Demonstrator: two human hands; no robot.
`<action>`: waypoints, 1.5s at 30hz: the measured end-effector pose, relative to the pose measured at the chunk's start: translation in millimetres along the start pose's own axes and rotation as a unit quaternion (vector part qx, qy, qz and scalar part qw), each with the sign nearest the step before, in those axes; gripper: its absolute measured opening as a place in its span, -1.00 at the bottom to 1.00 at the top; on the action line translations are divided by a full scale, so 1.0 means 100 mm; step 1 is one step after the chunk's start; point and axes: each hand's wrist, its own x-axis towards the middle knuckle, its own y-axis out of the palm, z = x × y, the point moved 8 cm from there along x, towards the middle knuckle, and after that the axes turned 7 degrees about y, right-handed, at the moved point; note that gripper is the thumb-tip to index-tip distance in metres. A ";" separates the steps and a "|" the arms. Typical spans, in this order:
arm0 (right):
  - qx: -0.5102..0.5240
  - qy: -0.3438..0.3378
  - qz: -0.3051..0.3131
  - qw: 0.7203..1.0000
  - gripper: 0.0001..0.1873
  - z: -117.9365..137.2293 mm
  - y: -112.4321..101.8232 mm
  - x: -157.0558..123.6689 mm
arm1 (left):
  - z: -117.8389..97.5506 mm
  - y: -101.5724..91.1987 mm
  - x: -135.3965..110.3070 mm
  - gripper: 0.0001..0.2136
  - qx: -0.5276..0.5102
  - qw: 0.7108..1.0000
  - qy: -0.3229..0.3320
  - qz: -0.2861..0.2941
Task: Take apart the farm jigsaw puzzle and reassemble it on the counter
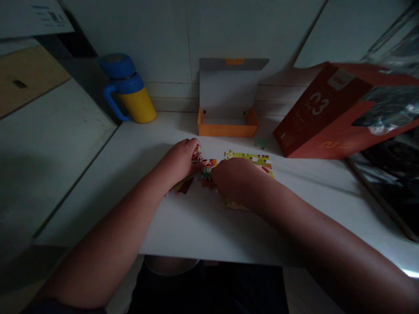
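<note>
My left hand (pixel 183 159) is closed around a small puzzle piece (pixel 197 154) with a dark reddish print, just above the table. Fingers bent, my right hand (pixel 231 176) grips the edge of another puzzle piece (pixel 207 168) that shows a little figure in green and red. Its fingertips are partly hidden. Below my right hand lies a joined section of jigsaw puzzle (pixel 252 156), yellow-green with white and red spots, largely covered by the hand. Under my left wrist, more puzzle pieces (pixel 185 186) in green and brown rest on the white table.
An open orange box (pixel 228 130) stands at the back, its lid raised against the wall. A green piece (pixel 262 142) lies beside it. A blue and yellow jug (pixel 131 93) is at the back left. A large red box (pixel 314 113) leans at the right.
</note>
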 end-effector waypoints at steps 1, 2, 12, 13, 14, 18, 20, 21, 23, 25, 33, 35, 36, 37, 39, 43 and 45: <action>-0.015 0.007 -0.015 1.000 -0.61 -0.03 0.00 -0.01 | -0.01 0.00 0.00 -0.64 0.002 1.000 0.002 -0.002; -0.028 0.012 -0.028 0.999 -0.62 -0.05 0.00 -0.02 | -0.01 0.01 0.00 -0.64 0.004 1.000 0.004 -0.003; -0.036 0.015 -0.016 0.999 -0.56 -0.15 0.05 -0.11 | -0.10 0.01 0.00 -0.62 0.004 1.000 0.016 0.000; -0.035 0.016 -0.017 0.999 -0.56 -0.16 0.05 -0.12 | -0.10 0.01 0.00 -0.62 0.003 1.000 0.014 0.002; -0.034 0.016 -0.019 0.999 -0.56 -0.17 0.05 -0.13 | -0.10 0.01 0.00 -0.62 0.003 1.000 0.013 0.003; -0.034 0.022 -0.019 0.999 -0.60 -0.20 0.03 -0.16 | -0.11 0.00 0.00 -0.63 0.010 1.000 0.015 0.002; -0.033 0.025 -0.026 0.999 -0.62 -0.21 0.01 -0.17 | -0.12 0.00 -0.01 -0.63 0.013 1.000 0.016 0.002; -0.031 0.026 -0.030 0.999 -0.63 -0.22 0.01 -0.17 | -0.12 0.00 -0.01 -0.64 0.013 1.000 0.016 0.004; -0.026 0.023 -0.038 0.999 -0.65 -0.23 0.00 -0.18 | -0.13 0.00 -0.01 -0.64 0.015 1.000 0.014 0.009; -0.022 0.025 -0.038 0.999 -0.67 -0.24 0.01 -0.17 | -0.14 -0.01 -0.01 -0.66 0.015 1.000 0.014 0.010; -0.008 0.023 -0.022 0.999 -0.67 -0.30 0.04 -0.12 | -0.12 -0.01 0.00 -0.62 0.013 1.000 0.010 0.005; -0.004 0.025 -0.015 1.000 -0.71 -0.31 0.03 -0.11 | -0.12 0.00 0.00 -0.61 0.013 1.000 0.014 0.008; -0.003 0.021 -0.014 1.000 -0.73 -0.30 0.02 -0.11 | -0.11 0.00 0.00 -0.62 0.012 1.000 0.015 0.008; -0.002 0.015 -0.015 1.000 -0.75 -0.29 0.01 -0.11 | -0.11 0.00 0.00 -0.62 0.011 1.000 0.014 0.009; -0.002 0.004 -0.016 1.000 -0.77 -0.27 0.01 -0.11 | -0.12 -0.01 0.00 -0.63 0.012 1.000 0.014 0.008; 0.000 0.013 -0.039 0.999 -0.68 -0.34 0.00 -0.11 | -0.13 -0.02 0.00 -0.62 0.017 1.000 0.010 0.011; 0.008 0.018 -0.058 0.998 -0.59 -0.39 -0.02 -0.11 | -0.12 -0.02 0.00 -0.62 0.018 1.000 0.008 0.010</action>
